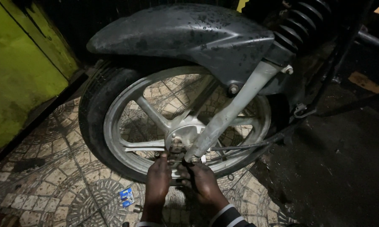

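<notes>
Left hand and right hand grip small dark parts, hard to identify, just below the hub of the grey alloy spoked wheel; a silver fork leg ends there.

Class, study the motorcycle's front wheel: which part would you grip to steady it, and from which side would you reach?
Probably the tyre at its left edge, from the left, palms across the tread. Both hands, left hand and right hand, crowd the hub, the fork leg bars the right, and the mudguard covers the top.

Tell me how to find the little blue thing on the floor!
Start at the big motorcycle wheel with its silver spokes. Look just below the tyre, at the patterned tile floor, left of the left hand. The small blue packet lies flat there, the only bright blue thing, beside a tiny metal socket.
</notes>
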